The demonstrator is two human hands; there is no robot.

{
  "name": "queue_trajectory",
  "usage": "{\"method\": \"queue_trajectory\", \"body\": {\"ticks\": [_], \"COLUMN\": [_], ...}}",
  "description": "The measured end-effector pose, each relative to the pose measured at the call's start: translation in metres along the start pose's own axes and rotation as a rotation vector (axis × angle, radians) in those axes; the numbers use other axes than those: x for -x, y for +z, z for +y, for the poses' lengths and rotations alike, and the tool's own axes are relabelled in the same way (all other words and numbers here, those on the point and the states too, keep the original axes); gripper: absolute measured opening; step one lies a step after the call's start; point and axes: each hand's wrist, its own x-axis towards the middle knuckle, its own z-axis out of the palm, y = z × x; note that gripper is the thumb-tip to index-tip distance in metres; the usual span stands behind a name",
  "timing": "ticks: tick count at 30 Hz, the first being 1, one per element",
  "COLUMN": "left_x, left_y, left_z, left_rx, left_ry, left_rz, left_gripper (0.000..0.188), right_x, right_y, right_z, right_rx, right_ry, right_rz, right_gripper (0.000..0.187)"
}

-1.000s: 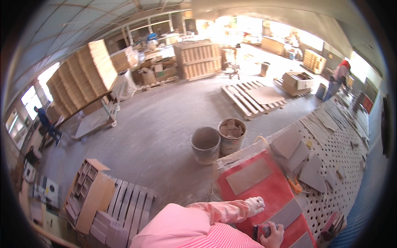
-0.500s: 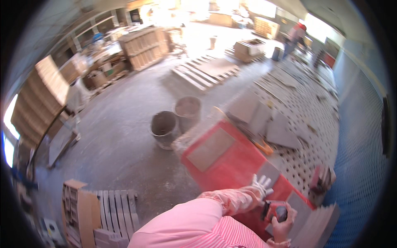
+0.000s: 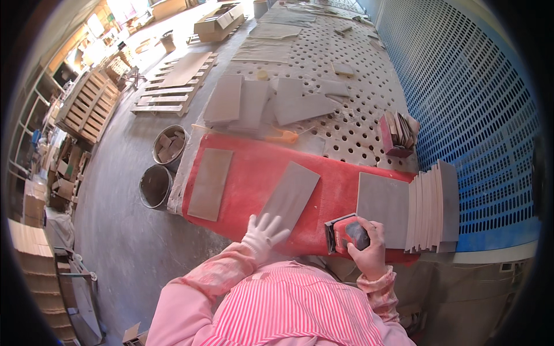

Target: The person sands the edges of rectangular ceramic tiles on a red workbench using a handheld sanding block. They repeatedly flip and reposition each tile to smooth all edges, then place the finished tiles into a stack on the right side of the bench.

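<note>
My left hand (image 3: 263, 236), in a white glove, has its fingers spread at the near end of a grey rectangular tile (image 3: 295, 191). The tile lies slanted on a red mat (image 3: 251, 164); whether the fingertips touch it I cannot tell. My bare right hand (image 3: 373, 251) is wrapped round a red and black hand-held sander (image 3: 345, 233), held at the mat's near edge between that tile and a grey slab (image 3: 382, 203). Another narrow tile (image 3: 211, 185) lies flat at the mat's left. Several slabs stand in a row (image 3: 434, 207) to the right of my right hand.
A perforated work table (image 3: 358, 135) stretches away, with loose slabs (image 3: 249, 106), an orange-handled tool (image 3: 283, 136) and a red box of thin pieces (image 3: 398, 135). A blue slotted wall (image 3: 467, 115) borders it at right. Two buckets (image 3: 156, 185) and a pallet (image 3: 158, 104) are on the floor at left.
My view has swung to the right and squared up to the table. My left hand now sits at the slanted tile, apart from the sander; my right hand still grips the sander.
</note>
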Motion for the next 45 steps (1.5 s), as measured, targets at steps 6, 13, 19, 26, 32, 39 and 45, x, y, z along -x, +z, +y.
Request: {"method": "queue_trajectory", "body": {"ticks": [6,13,19,26,32,39,45], "left_x": [-0.005,-0.034,-0.007,-0.036,-0.015,-0.027,-0.023], "left_y": [-0.040,-0.073,-0.045,-0.002,0.024,0.055,0.043], "left_z": [0.016,0.009,-0.046,-0.003,-0.001,-0.018,-0.030], "left_rx": [0.185,0.197,0.846,1.070,0.412,0.363,0.399], "left_ry": [-0.201,-0.319,-0.490,-0.561,-0.041,0.065,0.073], "left_rz": [-0.081,-0.241,0.449,0.248,0.485,0.540,0.528], "left_gripper": [0.106,0.117,0.075,0.084,0.082,0.080,0.076], "right_x": [-0.004,-0.004,0.011,-0.019,-0.054,-0.153,-0.260], "right_y": [0.011,0.014,0.010,0.016,0.078,0.165,0.213], "right_z": [-0.008,-0.018,-0.014,-0.014,-0.031,-0.056,-0.065], "right_rx": [0.016,0.028,0.042,0.040,0.349,0.475,0.486], "right_ry": [-0.010,-0.026,0.025,0.011,-0.072,-0.109,-0.091], "right_rz": [-0.006,0.016,0.044,-0.007,-0.259,-0.308,-0.232], "right_gripper": [0.074,0.074,0.075,0.074,0.066,0.054,0.051]}}
